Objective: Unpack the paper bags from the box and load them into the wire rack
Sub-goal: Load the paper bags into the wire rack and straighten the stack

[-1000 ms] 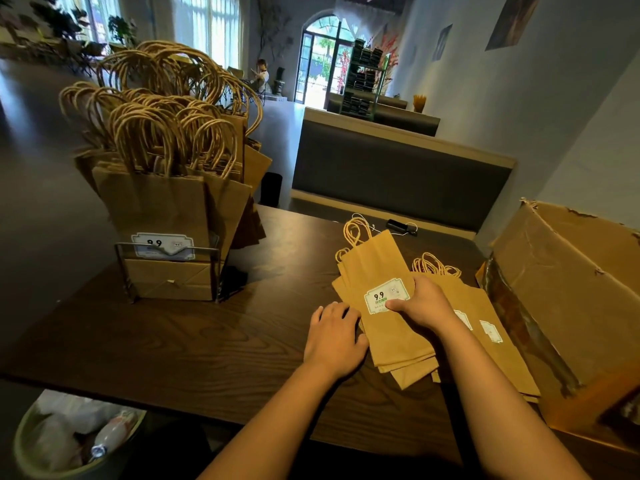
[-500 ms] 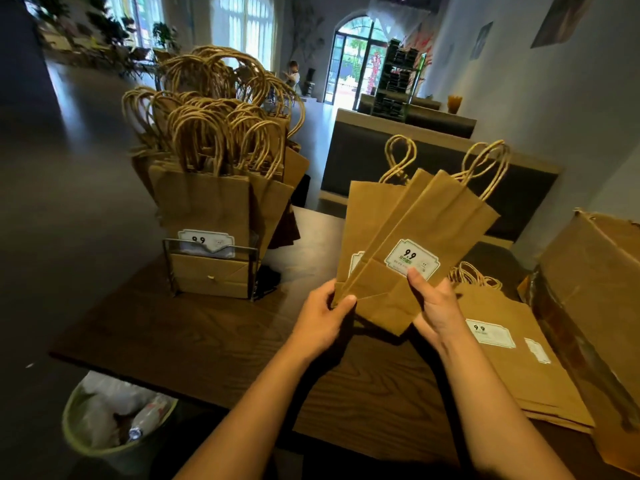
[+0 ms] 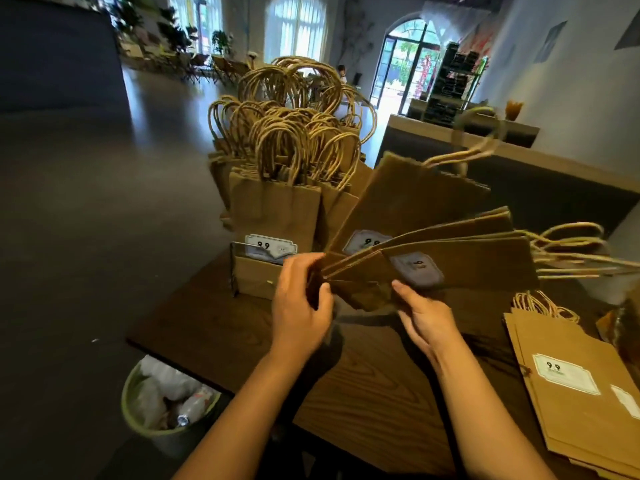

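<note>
While we hold a fanned bundle of flat brown kraft-paper bags with twisted-cord handles (image 3: 426, 251) above the dark wood-grain table (image 3: 363, 386), our left hand (image 3: 299, 306) pinches its bottom corner between thumb and fingers at the centre of the frame. Our right hand (image 3: 424, 322) lies under the bundle's lower edge, fingers spread and supporting rather than clenched. The handles point toward the right of the frame.

We judge this to be the carrying step: bags lifted and on their way to the rack. The silver wire rack (image 3: 242, 268) stands just left of centre, already crowded with upright brown bags (image 3: 277, 202). Next we would need to square the fan into one block, turn it handles-up and find a gap among the standing bags.

Lying flat on the table at lower right, a further stack of the same labelled bags (image 3: 571, 393) waits. Only the rack's front wires show, so we cannot tell how much room remains. The box is barely visible at the right edge, if at all. The held bags are motion-blurred, so their count is unclear. A pale green waste bin (image 3: 166, 403) sits at lower left.
</note>
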The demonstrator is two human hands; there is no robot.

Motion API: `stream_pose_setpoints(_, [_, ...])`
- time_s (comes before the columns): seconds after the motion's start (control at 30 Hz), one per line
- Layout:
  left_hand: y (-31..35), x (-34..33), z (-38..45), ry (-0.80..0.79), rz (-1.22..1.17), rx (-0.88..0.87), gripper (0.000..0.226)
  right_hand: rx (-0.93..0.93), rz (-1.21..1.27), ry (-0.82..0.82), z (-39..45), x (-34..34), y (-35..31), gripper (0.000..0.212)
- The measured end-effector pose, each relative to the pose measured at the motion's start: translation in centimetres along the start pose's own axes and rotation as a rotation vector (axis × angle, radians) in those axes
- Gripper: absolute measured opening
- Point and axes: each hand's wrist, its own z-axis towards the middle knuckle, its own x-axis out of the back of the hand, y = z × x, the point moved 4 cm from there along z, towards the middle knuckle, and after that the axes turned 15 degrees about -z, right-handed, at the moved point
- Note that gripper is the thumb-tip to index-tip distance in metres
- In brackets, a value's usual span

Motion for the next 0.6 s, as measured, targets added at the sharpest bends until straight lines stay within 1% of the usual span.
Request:
stream_pose_setpoints(0.03, [-0.2,1.0,-0.2,0.082,0.061,-0.043,0.037,0.072,0.018,-0.016,0.0,-0.8,-0.7,0.004])
stream_pose_setpoints(0.07, [-0.8,2.2,-0.4,0.152,0.124,-0.049,0.035,0.137,0.037,-0.047,-0.3,-1.8,-1.6,0.008])
stream_pose_setpoints(0.1, [-1.6,3.2,-0.5,0.189,0.200,-0.021,0.031,0.176,0.069,-0.073,-0.6,-2.6,-2.2,0.011])
stream_pose_setpoints(0.13, [-2.6,4.0,-0.5,0.185,0.297,0.029,0.030,0.182,0.105,-0.083,-0.8,-3.3,-2.7,0.011])
stream_pose_setpoints(0.2, [-4.5,4.8,-0.3,0.098,0.487,0.168,0.039,0.148,0.183,-0.062,-0.9,-4.4,-3.7,0.016])
stream_pose_setpoints(0.27, [-5.3,4.9,-0.3,0.010,0.571,0.272,0.056,0.165,0.225,-0.106,-0.9,-6.0,-4.4,0.022])
stream_pose_setpoints(0.33, [-5.3,4.0,-0.4,-0.117,0.662,0.273,0.069,0.240,0.173,-0.171,-0.7,-7.7,-4.9,0.025])
stream_pose_setpoints(0.4, [-5.6,3.0,-0.6,-0.238,0.774,0.271,0.080,0.269,0.123,-0.202,-0.4,-9.2,-5.3,0.023])
stream_pose_setpoints(0.43, [-5.7,2.8,-0.7,-0.265,0.800,0.286,0.083,0.267,0.109,-0.204,-0.2,-9.7,-5.4,0.021])
stream_pose_setpoints(0.5, [-6.0,3.0,-0.7,-0.270,0.795,0.304,0.081,0.298,0.066,-0.225,0.1,-10.7,-5.8,0.019])
stream_pose_setpoints(0.6, [-6.3,3.5,-0.6,-0.244,0.742,0.328,0.075,0.340,-0.099,-0.210,0.5,-12.0,-5.8,0.034])
